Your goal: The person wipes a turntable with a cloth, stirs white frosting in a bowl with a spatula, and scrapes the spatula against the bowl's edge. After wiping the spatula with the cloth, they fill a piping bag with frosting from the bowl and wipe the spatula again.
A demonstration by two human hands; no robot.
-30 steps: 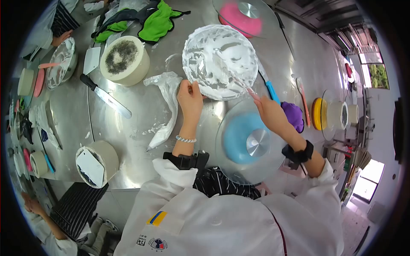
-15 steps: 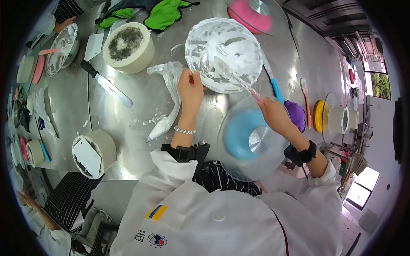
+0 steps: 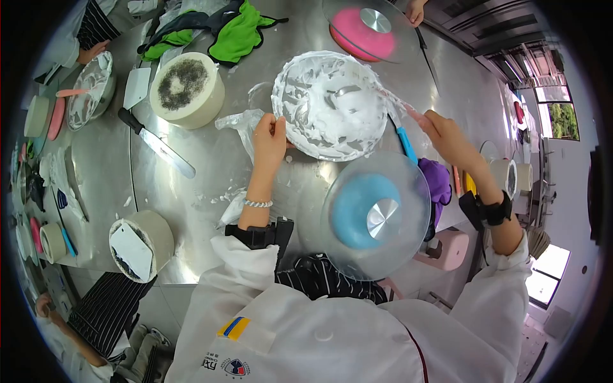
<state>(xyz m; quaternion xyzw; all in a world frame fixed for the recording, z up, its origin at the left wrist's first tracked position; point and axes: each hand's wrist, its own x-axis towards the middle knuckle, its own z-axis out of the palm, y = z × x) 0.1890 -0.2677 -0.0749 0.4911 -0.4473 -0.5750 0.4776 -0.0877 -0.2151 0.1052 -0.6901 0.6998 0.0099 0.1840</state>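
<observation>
A large bowl smeared with white cream sits on the steel table. My left hand grips its near-left rim. My right hand is at the bowl's right side, holding a cream-coated spatula whose blade reaches over the right rim. A blue-based glass turntable stands just below the bowl, near my chest. A piping bag with cream lies left of my left hand.
A round cake with a dark speckled top, a long knife and a white scraper lie at left. A pink turntable is beyond the bowl. Green cloths, another cake and other people's hands surround.
My right hand has swung from the bowl's near edge up to its right side, carrying the spatula out of the cream. My left hand stayed on the rim.
</observation>
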